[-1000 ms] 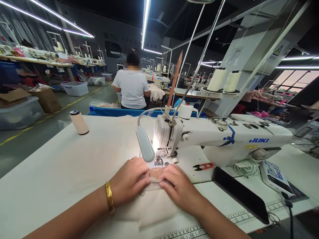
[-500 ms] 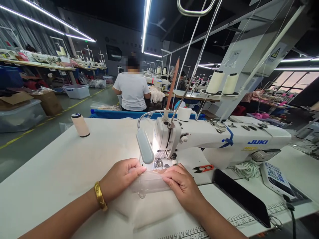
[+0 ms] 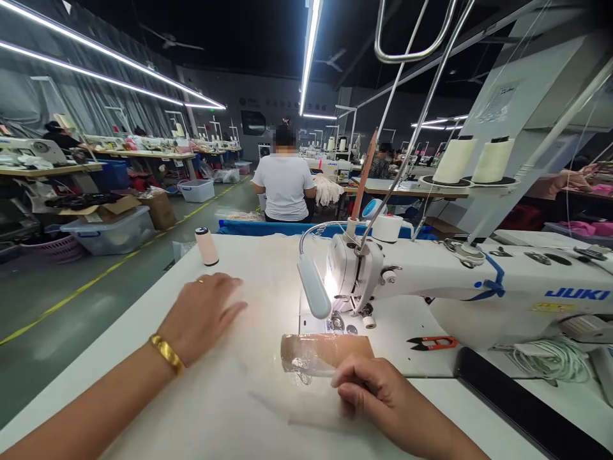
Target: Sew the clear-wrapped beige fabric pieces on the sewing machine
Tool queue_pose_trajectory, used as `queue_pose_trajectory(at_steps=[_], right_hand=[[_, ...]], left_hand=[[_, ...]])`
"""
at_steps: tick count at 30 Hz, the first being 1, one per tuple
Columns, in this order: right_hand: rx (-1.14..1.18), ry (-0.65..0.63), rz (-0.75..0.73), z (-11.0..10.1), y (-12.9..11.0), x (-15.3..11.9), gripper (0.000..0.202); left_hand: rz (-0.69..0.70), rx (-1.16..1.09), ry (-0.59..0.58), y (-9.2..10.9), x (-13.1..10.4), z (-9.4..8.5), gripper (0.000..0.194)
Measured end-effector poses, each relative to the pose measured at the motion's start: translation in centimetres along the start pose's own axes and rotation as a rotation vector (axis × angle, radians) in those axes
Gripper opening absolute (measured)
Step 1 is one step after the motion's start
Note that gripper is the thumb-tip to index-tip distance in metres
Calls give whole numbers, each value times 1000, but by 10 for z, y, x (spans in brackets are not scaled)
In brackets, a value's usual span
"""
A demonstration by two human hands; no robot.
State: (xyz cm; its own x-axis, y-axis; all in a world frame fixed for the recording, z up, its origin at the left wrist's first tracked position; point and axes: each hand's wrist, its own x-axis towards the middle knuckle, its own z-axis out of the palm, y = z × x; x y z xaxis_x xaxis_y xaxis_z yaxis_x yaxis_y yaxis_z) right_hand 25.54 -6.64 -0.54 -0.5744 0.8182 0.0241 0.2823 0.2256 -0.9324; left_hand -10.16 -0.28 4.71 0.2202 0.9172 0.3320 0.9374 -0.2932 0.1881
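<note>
My left hand point(image 3: 204, 316), with a gold bracelet on the wrist, is spread just over the white table at left, slightly blurred, holding nothing. My right hand point(image 3: 371, 390) is closed, thumb against curled fingers; what it pinches, if anything, is hidden. Just beyond it lies a tan strip under crinkled clear film point(image 3: 325, 351), in front of the sewing machine's point(image 3: 354, 268) needle area. Pale, sheer material point(image 3: 268, 415) seems to spread across the table between my hands, its edges hard to make out.
A thread spool point(image 3: 207, 247) stands at the table's far left. Orange-handled thread snips point(image 3: 433, 344), a black phone point(image 3: 522, 402) and a coiled cable point(image 3: 550, 359) lie to the right. A grey lamp point(image 3: 313, 287) hangs beside the needle. A person in white point(image 3: 282, 185) sits ahead.
My left hand has let go of the filmy piece and moved left, its fingers opening. My right hand has drawn slightly toward me, off the strip. The view has turned left.
</note>
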Motion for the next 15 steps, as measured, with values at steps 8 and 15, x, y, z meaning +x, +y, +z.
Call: queue_pose_trajectory(at_steps=[8,15], right_hand=[[12,-145,-2,-8,-25,-15,24],[-9,201,9,-21,-13,-8,34]], left_hand=[[300,-665,-676,129,-27,18,28],[167,-820,-784,101,2,23,40]])
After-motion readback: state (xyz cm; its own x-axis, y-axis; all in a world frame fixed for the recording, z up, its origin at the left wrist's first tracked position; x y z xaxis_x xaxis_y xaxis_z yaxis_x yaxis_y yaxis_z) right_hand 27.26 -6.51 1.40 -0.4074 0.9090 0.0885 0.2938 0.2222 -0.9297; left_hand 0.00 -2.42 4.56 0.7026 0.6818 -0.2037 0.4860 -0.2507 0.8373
